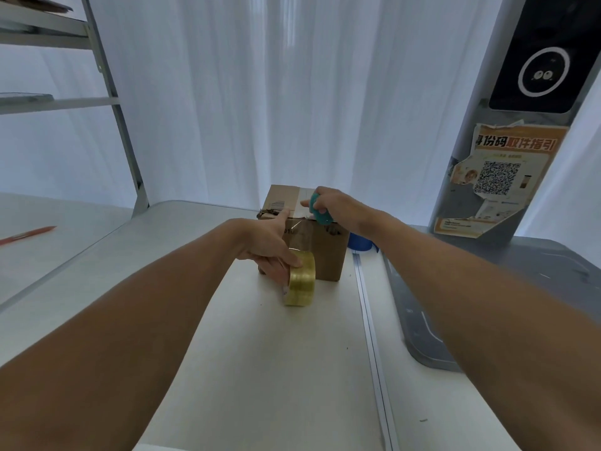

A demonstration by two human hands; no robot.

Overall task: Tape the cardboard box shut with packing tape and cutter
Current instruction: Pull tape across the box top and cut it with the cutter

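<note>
A small brown cardboard box [328,252] stands on the white table [260,369], with clear tape running over its top and down its near side. My left hand [271,245] holds the yellowish roll of packing tape [300,278] low in front of the box, thumb on the roll; its index finger stretches up to the box's top edge. My right hand [328,203] grips a teal cutter [320,211] at the top front edge of the box, on the tape strip. The cutter's blade is hidden.
A red pen [27,235] lies on the table at the far left. A blue object [359,241] sits behind the box on the right. A grey kiosk [507,141] with a screen and poster stands at the right; metal shelving [107,92] rises at the left.
</note>
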